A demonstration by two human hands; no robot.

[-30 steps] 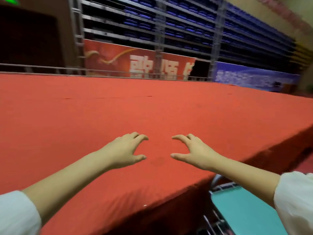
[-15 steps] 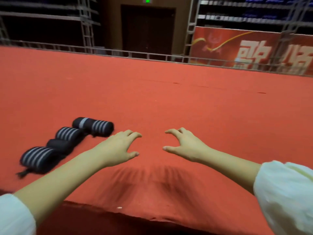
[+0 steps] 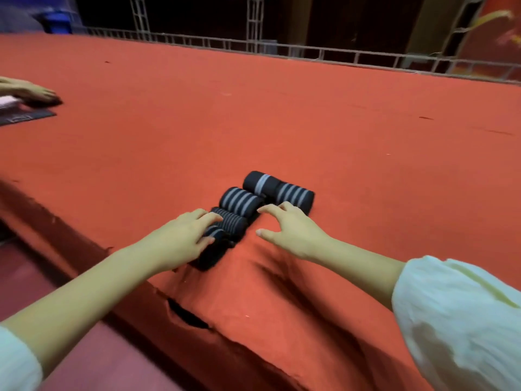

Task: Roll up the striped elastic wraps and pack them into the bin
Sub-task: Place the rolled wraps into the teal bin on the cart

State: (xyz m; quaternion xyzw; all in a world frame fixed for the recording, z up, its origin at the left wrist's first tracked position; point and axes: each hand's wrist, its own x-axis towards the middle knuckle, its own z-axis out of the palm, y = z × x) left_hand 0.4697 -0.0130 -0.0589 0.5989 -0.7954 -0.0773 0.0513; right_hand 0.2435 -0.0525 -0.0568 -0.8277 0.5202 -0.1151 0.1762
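Several black elastic wraps with grey stripes lie rolled in a row on the red carpeted stage [image 3: 338, 142]. The farthest roll [image 3: 277, 190] is the longest, then come a second roll [image 3: 239, 200] and a third roll [image 3: 232, 221]. The nearest roll [image 3: 210, 256] is partly under my left hand [image 3: 183, 238], whose fingers rest on top of it. My right hand [image 3: 291, 230] hovers just right of the row with thumb and fingers spread, holding nothing. No bin shows near the wraps.
The stage's front edge runs diagonally below my arms, with a tear in the carpet [image 3: 187, 317]. Another person's hand [image 3: 31, 93] rests on a dark flat item [image 3: 25, 117] at far left. A metal railing [image 3: 282, 52] borders the back; a blurred blue box [image 3: 56, 21] stands beyond.
The view has swung left, bringing the rolled wraps from the left edge to the centre. My left hand has come down onto the nearest roll, and my right hand has drawn beside the row.
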